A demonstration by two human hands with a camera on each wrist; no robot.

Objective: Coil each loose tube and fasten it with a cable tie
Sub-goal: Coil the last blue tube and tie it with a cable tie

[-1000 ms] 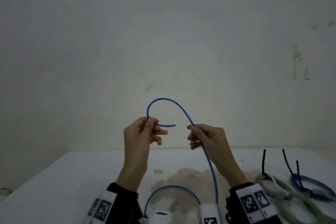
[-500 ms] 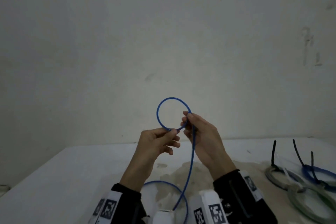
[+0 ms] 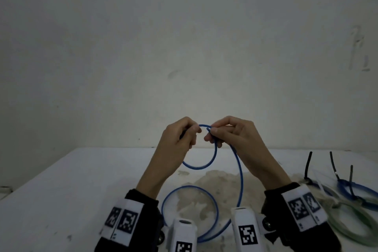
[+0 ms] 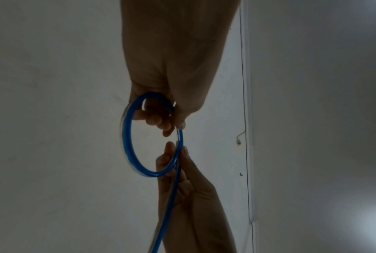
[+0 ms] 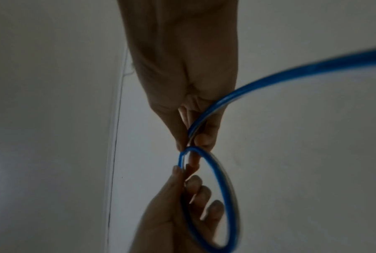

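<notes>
A thin blue tube [image 3: 214,155] is held in the air above the white table [image 3: 61,190]. It forms one small loop [image 4: 128,140] hanging between my hands. My left hand [image 3: 180,141] pinches the top of that loop between thumb and fingers. My right hand [image 3: 231,135] pinches the tube close beside it, where the loop crosses. From the right hand the rest of the tube [image 5: 290,75] runs down and curls into a wider loop [image 3: 190,206] lying on the table between my forearms.
At the table's right edge lie several coiled tubes, blue [image 3: 356,190] and greenish [image 3: 351,219], with black cable tie tails [image 3: 306,165] standing up from them. A stained patch [image 3: 221,184] marks the table's middle. A plain wall rises right behind the table.
The small loop, which stood above my hands, now hangs below them. My hands have closed in on each other and both pinch the top of the loop.
</notes>
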